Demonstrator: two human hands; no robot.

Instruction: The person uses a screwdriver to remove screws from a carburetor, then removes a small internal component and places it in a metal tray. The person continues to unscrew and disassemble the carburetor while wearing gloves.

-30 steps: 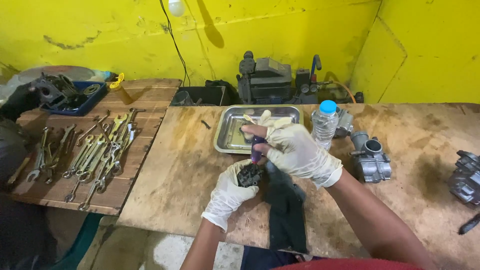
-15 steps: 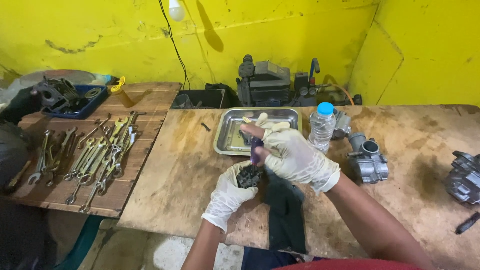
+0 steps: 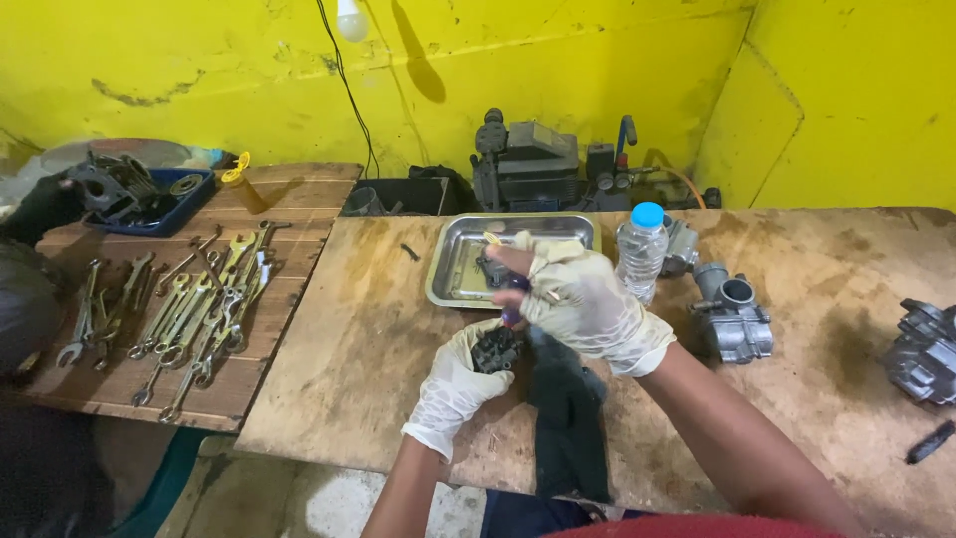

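I've got the left hand (image 3: 458, 384) clenched around a small dark engine part (image 3: 496, 350), palm up, just above the tabletop (image 3: 368, 339) near its front edge. The right hand (image 3: 588, 304) is closed on a thin tool w/ a purple handle (image 3: 512, 301), tip going down into the part. Both hands gloved.

To do this bit well, I reckon: keep the part braced low in the left palm so it can't twist, hold the tool straight down the bore, light pressure only. It looks greasy, so a slip would jab the glove. Work over the dark rag (image 3: 568, 418) lying under the hands, so anything that drops lands there & not on the floor.

Surface: raw plywood, oil-stained. A steel tray (image 3: 453, 284) sits just beyond the hands w/ small bits in it. A clear bottle w/ blue cap (image 3: 641, 251) stands to the right of it, a grey carburettor body (image 3: 737, 319) near that, another grey casting (image 3: 921, 349) at the far right edge. To the left, a slatted wood bench w/ a row of spanners (image 3: 189, 309) and a blue tray of parts (image 3: 139, 194). Yellow walls, bare bulb (image 3: 351, 20) hanging, dark machine (image 3: 528, 164) against the wall.
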